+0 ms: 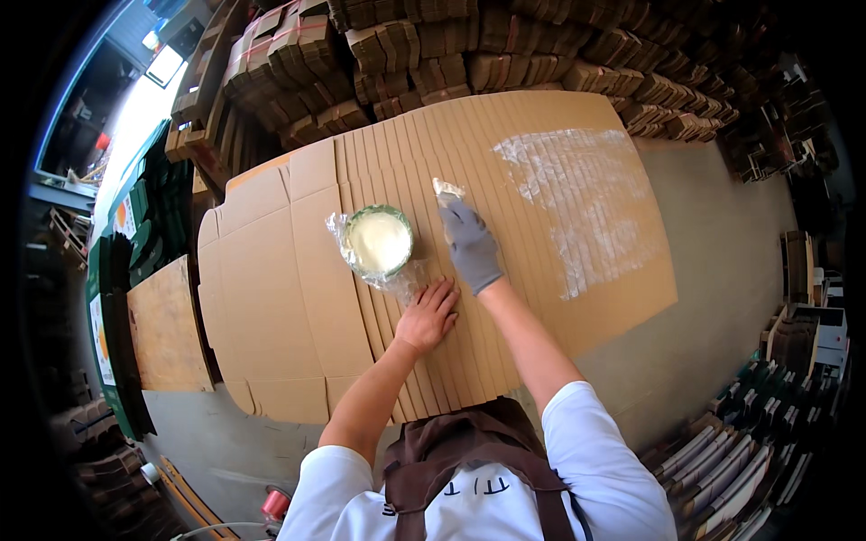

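Overlapping flat cardboard sheets [271,298] lie fanned out in front of me, their edges forming close-set parallel strips. My right hand [472,242], in a grey glove, is closed around a paste-covered brush [448,190]; its handle is hidden by the fingers. My left hand [430,316] is bare and rests flat on the strips, fingers extended, beside crumpled clear plastic film [401,278]. Just beyond it stands a round green-rimmed tub [410,236] of creamy white paste [379,243]. Streaky white paste [586,198] coats part of the strips on the right.
Bundled cardboard stacks [388,45] line the far side, with a wooden pallet [212,99] at far left. A wooden board [167,329] and dark green stacks [149,207] stand to the left. More stacked pieces [722,460] are at lower right, and a red spool [275,503] at lower left.
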Action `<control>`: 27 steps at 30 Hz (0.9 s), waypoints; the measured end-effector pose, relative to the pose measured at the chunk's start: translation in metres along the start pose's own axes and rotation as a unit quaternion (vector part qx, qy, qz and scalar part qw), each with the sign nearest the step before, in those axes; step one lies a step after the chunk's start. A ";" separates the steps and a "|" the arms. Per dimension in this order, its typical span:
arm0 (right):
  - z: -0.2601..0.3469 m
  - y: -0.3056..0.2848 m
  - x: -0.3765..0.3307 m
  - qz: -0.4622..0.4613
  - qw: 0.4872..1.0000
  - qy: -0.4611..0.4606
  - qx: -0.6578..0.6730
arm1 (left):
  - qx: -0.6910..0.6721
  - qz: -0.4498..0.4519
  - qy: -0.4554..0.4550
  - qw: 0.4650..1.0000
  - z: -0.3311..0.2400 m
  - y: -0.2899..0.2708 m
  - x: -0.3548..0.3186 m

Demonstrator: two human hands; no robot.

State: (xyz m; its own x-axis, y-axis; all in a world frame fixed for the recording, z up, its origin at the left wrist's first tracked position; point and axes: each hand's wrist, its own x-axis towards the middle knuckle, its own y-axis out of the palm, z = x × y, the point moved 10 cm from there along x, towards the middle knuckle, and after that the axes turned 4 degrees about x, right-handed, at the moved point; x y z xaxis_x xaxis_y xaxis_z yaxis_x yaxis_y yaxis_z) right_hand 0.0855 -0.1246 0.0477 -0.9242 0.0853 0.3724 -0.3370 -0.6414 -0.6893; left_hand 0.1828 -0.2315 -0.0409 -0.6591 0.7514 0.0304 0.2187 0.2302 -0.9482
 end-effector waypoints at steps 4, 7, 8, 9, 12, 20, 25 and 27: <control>-0.022 0.033 0.019 0.116 0.992 -0.021 -0.042 | -0.006 -0.001 0.005 1.000 -0.003 -0.001 0.005; -0.035 0.005 0.034 0.061 0.997 -0.035 -0.031 | -0.015 -0.006 -0.004 1.000 0.001 -0.005 0.003; -0.040 -0.017 0.039 0.013 0.999 -0.038 -0.025 | -0.024 -0.003 -0.005 1.000 0.001 -0.007 0.003; -0.058 -0.016 0.040 0.043 0.998 -0.028 -0.038 | -0.030 0.002 -0.005 1.000 -0.001 -0.007 0.004; -0.105 -0.022 0.048 0.048 0.997 -0.011 -0.066 | -0.021 -0.010 0.001 1.000 -0.002 -0.006 0.004; -0.108 -0.043 0.039 0.008 1.000 0.007 -0.026 | -0.013 0.010 -0.005 1.000 -0.001 0.000 0.005; -0.001 0.002 -0.038 0.127 0.988 -0.082 -0.020 | -0.015 0.004 -0.010 1.000 -0.001 -0.003 0.004; -0.012 -0.002 -0.051 0.126 0.991 -0.036 -0.033 | -0.026 -0.008 -0.013 1.000 0.002 -0.005 0.005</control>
State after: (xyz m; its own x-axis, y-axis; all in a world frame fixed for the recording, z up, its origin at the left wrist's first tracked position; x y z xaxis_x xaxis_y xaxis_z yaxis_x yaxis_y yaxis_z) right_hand 0.1310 -0.1185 0.0222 -0.9660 -0.1279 0.2248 -0.1101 -0.5832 -0.8048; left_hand 0.1770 -0.2303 -0.0372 -0.6815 0.7309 0.0369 0.2448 0.2752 -0.9297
